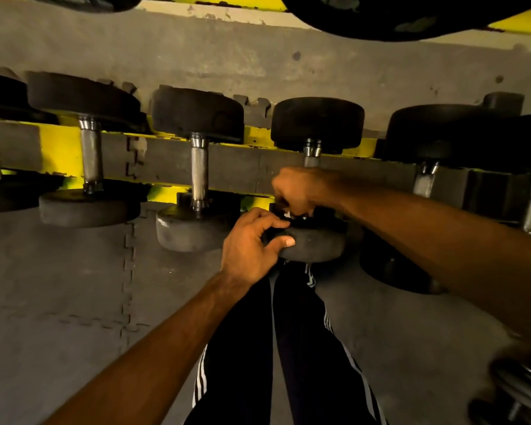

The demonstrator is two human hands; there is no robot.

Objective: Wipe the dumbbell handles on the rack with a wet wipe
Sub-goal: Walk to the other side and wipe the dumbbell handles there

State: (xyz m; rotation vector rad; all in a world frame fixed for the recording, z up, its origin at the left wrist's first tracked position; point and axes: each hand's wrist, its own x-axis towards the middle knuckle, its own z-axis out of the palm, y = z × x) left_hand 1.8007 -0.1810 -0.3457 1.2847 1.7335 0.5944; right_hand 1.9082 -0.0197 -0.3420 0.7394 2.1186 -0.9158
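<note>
Dumbbell handle [311, 161], knurled steel, lying across the yellow rack [59, 148]: rigid, heavy, unlikely to shift. Wet wipe [287, 214], soft and limp, shows only as a white scrap under the right grip [301, 191], which is clenched round the handle. Left grip [249, 246] clasps the near rubber head [319, 240], probably to steady it.

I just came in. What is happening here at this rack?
A person is cleaning one dumbbell on the yellow rack. The left hand grips its near head to steady it. The right hand is curled round the handle, and a small white bit of the wet wipe shows under its fingers. The other dumbbells lie beside it, with no hand on them.
</note>
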